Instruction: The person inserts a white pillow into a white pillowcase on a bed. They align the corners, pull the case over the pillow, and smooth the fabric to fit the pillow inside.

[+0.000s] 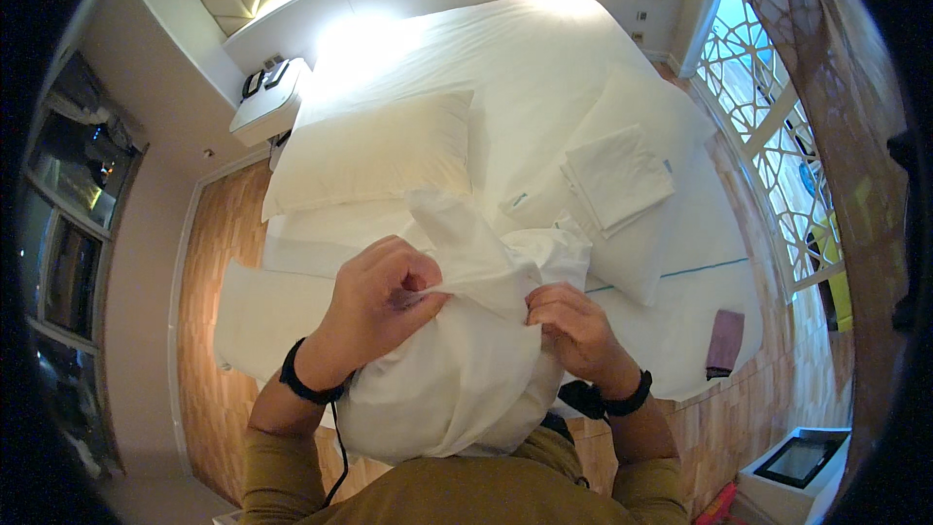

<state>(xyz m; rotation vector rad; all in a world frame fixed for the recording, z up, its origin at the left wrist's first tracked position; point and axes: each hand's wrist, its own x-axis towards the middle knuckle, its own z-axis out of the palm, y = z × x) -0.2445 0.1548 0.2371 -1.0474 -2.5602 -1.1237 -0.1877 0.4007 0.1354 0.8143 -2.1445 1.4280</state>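
A pillow in a white pillowcase [452, 379] stands bunched up against my body, its open end upward. My left hand [383, 306] pinches the case's cloth between thumb and fingers. On the other side, my right hand [572, 324] grips the same cloth near its edge. A loose flap of the case rises between the two hands. Just beyond, a bare-looking white pillow [372, 153] lies on the bed [539, 65]. Folded white linen [619, 175] rests to the right, on top of another white pillow [630, 262].
A purple folded cloth [725, 343] lies at the bed's right foot corner. A white nightstand [270, 102] holds a telephone [252, 84]. To the right stands a lattice screen [773, 131]; a white box-like cabinet with a dark panel [798, 459] sits at lower right.
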